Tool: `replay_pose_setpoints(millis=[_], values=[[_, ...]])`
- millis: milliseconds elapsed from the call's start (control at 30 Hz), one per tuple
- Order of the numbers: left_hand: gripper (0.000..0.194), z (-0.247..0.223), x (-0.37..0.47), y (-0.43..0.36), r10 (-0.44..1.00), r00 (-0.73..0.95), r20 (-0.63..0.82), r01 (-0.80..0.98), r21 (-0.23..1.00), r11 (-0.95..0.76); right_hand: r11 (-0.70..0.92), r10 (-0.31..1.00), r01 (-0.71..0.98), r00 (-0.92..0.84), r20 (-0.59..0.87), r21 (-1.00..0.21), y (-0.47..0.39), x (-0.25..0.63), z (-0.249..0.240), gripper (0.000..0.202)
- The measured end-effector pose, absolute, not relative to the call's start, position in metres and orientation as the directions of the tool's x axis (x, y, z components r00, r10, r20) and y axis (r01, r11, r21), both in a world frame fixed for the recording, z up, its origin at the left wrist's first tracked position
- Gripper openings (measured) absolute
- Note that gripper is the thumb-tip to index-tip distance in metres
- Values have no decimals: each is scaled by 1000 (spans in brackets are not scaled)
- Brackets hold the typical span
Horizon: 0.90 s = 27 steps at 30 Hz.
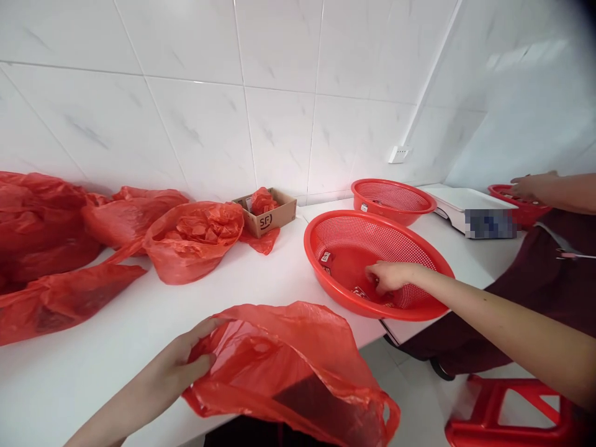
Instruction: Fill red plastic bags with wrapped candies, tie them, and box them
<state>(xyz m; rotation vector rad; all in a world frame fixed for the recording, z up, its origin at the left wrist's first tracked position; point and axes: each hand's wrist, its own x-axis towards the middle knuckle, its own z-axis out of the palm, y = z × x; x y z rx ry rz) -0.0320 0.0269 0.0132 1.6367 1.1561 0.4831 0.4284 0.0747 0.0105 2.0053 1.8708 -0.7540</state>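
At far left I see bundled red translucent plastic bags (195,239) lying on the smooth white desk (261,279). Next, my left grip (186,360) is closed on the rim of a thin red plastic carrier bag (307,338), thumb at its mouth, the bag spread wide at the desk's front edge. Just beyond it to the right stands the large round red perforated plastic basket (347,264), with a few small printed packets (360,292) on its bottom. My right grip (388,276) reaches down inside, fingers curled and partly bent among those packets; I can't tell whether it has one pinched. Further right, a co-worker's hand (535,186) is over another red basket (531,214).
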Motion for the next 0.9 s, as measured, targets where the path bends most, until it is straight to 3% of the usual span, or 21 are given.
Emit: replay_pose_setpoints(millis=[67, 233, 433, 567, 733, 900], values=[[60, 9, -35, 29, 840, 460, -289, 398, 912, 95, -110, 806, 979, -15, -592, -174, 74, 420, 17, 33], [65, -4, -39, 33, 880, 379, -286, 293, 939, 179, -116, 816, 978, -5, -579, -172, 69, 395, 12, 49], [64, -10, -37, 32, 897, 339, -284, 328, 929, 171, -106, 875, 983, 20, -483, -151, 83, 385, 17, 23], [66, -7, -35, 28, 878, 368, -305, 318, 929, 190, -54, 921, 973, -38, -387, -224, 104, 379, 30, 39], [69, -6, -30, 25, 876, 319, -363, 354, 903, 245, 173, 921, 958, -239, -309, -227, 123, 349, 19, 53], [69, -7, -29, 23, 868, 338, -364, 308, 914, 264, 191, 924, 967, -235, -300, -168, 140, 343, 10, 21]])
